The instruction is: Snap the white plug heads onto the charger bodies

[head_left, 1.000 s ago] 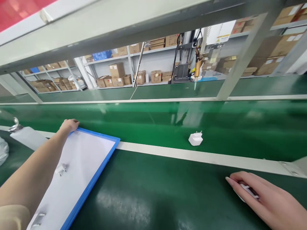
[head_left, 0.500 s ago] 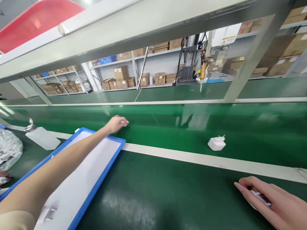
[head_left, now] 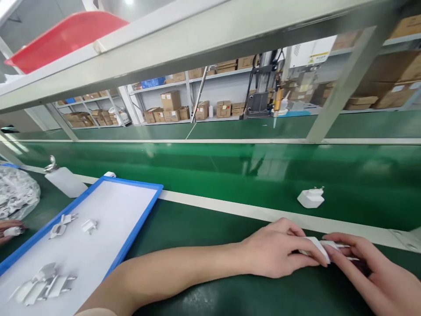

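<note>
Near white edging (head_left: 213,205), held adapter (head_left: 318,244), tray (head_left: 131,182) apart

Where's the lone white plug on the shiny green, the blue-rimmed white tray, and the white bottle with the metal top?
Lone white plug (head_left: 311,200): head view, on its body.
Blue-rimmed white tray (head_left: 120,204): head view, on its bare floor.
White metal-topped bottle (head_left: 66,182): head view, on its side.

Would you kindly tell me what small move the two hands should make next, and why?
Perhaps gently press the white piece in the left hand against the pronged piece in the right hand: the hands hold them close together, though whether they touch is hard to see.
</note>
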{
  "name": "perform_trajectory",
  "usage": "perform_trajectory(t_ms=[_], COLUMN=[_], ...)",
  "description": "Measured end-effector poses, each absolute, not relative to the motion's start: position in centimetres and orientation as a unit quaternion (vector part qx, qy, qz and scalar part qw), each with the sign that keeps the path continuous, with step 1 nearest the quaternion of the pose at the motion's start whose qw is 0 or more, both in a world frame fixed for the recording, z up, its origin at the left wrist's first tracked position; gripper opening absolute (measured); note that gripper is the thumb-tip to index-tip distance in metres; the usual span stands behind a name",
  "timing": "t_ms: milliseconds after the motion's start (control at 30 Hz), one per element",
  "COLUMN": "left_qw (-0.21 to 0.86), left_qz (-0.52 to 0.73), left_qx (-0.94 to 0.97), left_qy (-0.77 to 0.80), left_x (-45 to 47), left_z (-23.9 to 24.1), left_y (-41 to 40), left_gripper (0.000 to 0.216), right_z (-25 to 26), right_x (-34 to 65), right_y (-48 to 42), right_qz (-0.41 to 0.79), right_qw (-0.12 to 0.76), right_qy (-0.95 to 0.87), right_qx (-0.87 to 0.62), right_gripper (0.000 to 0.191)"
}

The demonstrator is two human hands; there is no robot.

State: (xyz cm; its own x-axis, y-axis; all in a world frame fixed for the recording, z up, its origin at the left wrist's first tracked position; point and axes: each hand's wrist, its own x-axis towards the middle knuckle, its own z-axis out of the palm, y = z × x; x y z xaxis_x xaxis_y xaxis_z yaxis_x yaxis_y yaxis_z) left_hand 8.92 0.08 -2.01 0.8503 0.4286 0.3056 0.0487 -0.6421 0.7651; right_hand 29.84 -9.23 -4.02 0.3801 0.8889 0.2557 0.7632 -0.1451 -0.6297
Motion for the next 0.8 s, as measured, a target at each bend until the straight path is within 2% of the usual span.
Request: perform_trajectory(t_ms=[133,233,333,400,500,667,800], left_qw=[0.441,0.431,0.421,0.431,0.464,0.529,0.558], left_qz=[0.27,0.257,0.208,0.188,0.181,0.226,0.251], left_qx=[0.842,0.839,0.848,0.847,0.835,0.784,0.762], left_qy=[0.156,0.21,0.247,0.247,0.233,0.234,0.212], left_x=[7.6,6.9,6.6,6.4,6.3,6.1,6.1], left_z=[-2.4,-2.3,-1.9,-1.7,-1.8,-2.4,-2.7], left_y=[-0.9,-1.7,-2.2,-2.3,-2.2,-2.1,-2.2], left_gripper=[0.004,0.021,0.022,0.023,0.032,0.028,0.034], right_z=[-2.1,-1.1,-0.7,-0.6,-0.6,-0.9,-1.2], right_x=[28.4,26.7,25.7,25.5,25.3,25.3,25.4], right_y=[-10.2,-11.2,-11.9,-12.1,-12.3,-12.2,-12.1], right_qz=[0.121,0.122,0.159,0.189,0.238,0.303,0.35], right_qw=[0.375,0.369,0.346,0.361,0.404,0.48,0.512], right_qy=[-0.575,-0.629,-0.661,-0.642,-0.598,-0.532,-0.494], right_qx=[-0.717,-0.673,-0.647,-0.65,-0.65,-0.629,-0.609], right_gripper=[0.048,0.034,0.02,0.016,0.015,0.023,0.024])
